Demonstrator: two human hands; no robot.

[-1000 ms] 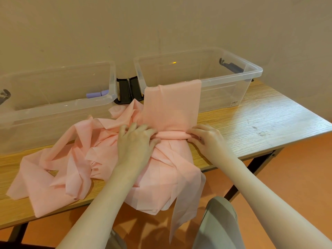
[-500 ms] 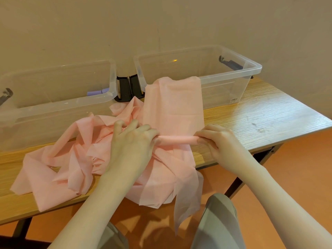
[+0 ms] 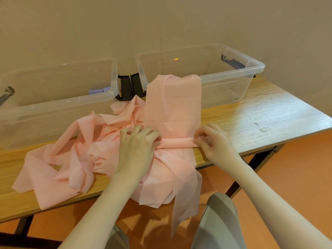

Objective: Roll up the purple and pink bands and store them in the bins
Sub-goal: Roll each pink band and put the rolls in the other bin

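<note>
Worktop (image 3: 260, 114): wood grain, set against a plain wall, dark legs below, orange floor beneath. Bins, two, clear plastic, side by side along the far edge. Left bin (image 3: 59, 105) holds one purple roll (image 3: 98, 91) near its right wall. Right bin (image 3: 233, 83) has nothing visible inside; a small label sits on its front wall. Black latches (image 3: 129, 87), two, meet in the gap between the bins; further dark latches show at the outer ends. Pink band (image 3: 172, 108), one, long and sheer: a flat stretch drapes up over the right bin's front rim, a crumpled heap spreads across the worktop in front of the left bin, and loose ends hang off the near edge over the person's knees (image 3: 219, 221), clad in grey-green. The heap lies against the left bin's front wall and covers much of the near worktop. Rolled part of the band (image 3: 177, 142): a thin tube lying crosswise near the front edge, between the two hands. Left hand (image 3: 138, 150): palm down, fingers curled, grip pressing the tube's left end and the cloth under it. Right hand (image 3: 215, 142): fingertips pinched closed on the tube's right end. Hands, two, bare, forearms uncovered.
</note>
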